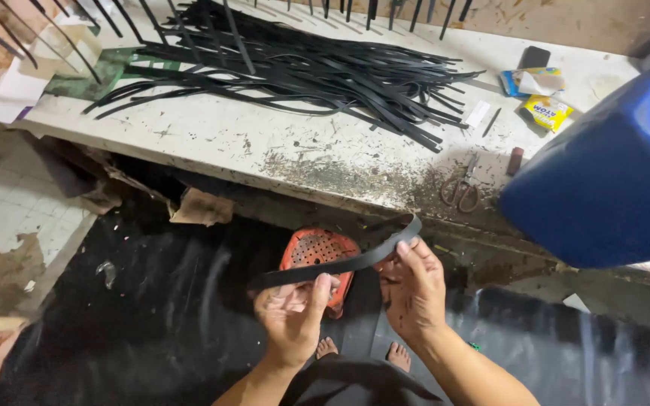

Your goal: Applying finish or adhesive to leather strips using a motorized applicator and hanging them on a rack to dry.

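I hold a single black strap [355,259] in both hands below the front edge of a worn white workbench [212,135]. My left hand [293,314] pinches the strap's near end between thumb and fingers. My right hand [414,289] grips it further along, where the strap folds back into a loop at the top right. On the bench lies a big loose pile of black straps [302,71], fanning toward the right.
Scissors [460,188] lie near the bench's front right. A large blue plastic container [611,177] stands at the right. Small packets [537,94] and a dark phone [533,57] sit at the back right. An orange perforated stool [311,252] and black sheeting [152,316] are on the floor.
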